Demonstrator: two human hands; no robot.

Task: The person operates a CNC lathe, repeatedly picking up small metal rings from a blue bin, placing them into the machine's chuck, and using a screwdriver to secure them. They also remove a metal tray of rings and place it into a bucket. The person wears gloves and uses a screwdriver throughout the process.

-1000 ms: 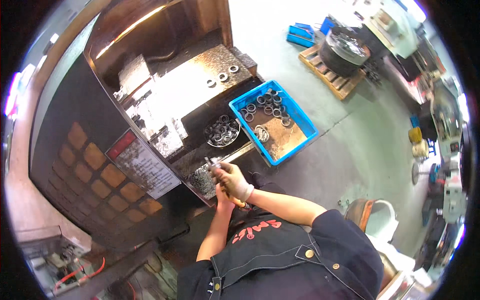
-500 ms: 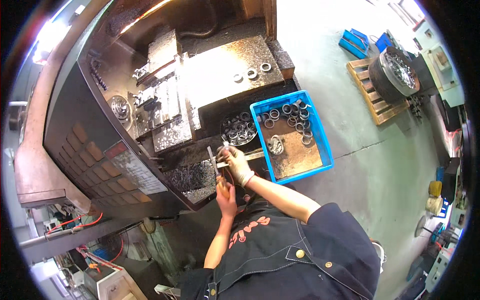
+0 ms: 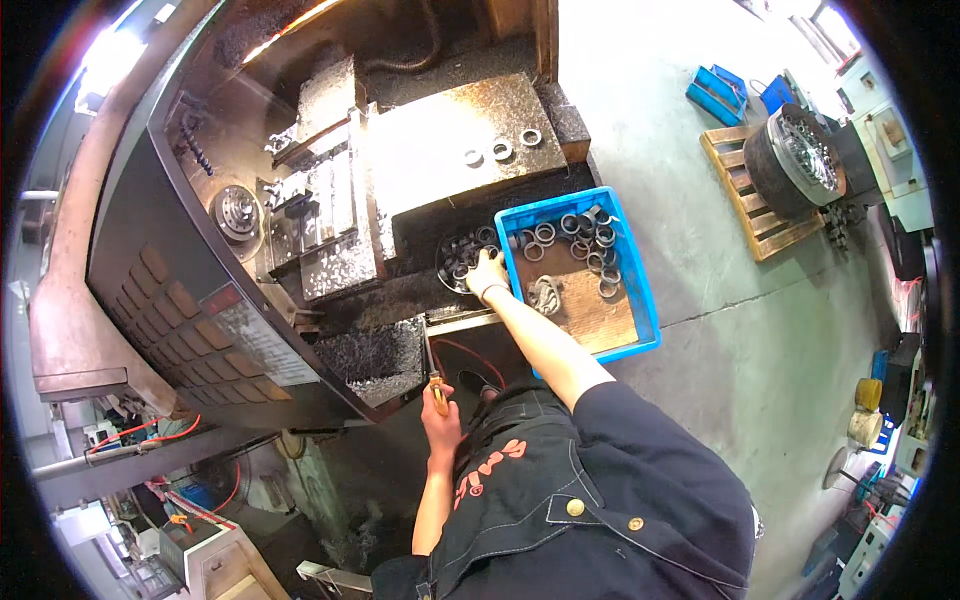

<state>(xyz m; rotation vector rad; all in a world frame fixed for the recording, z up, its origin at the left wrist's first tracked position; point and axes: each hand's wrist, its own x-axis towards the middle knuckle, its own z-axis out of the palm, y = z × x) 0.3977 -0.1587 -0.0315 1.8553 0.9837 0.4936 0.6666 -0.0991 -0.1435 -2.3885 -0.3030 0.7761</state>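
Right hand point(image 3: 487, 273), gloved, is stretched forward and rests palm down at the near edge of a round dark dish of metal rings point(image 3: 462, 262). The fingers are curled over the rings; whether they have closed on one cannot be told. The dish sits on the machine's ledge just left of this hand, placed within arm's reach of the work area, by the look of it.

Just right of the hand stands a blue tray point(image 3: 640, 310) with more rings point(image 3: 585, 240) scattered at its far end and a rag nearer. Beyond the hand, three loose rings point(image 3: 500, 150) lie on the machine's flat top.

Left hand point(image 3: 441, 415) hangs low, close to the body, fingers clamped on a small orange-handled tool point(image 3: 437, 388), held clear of the machine.
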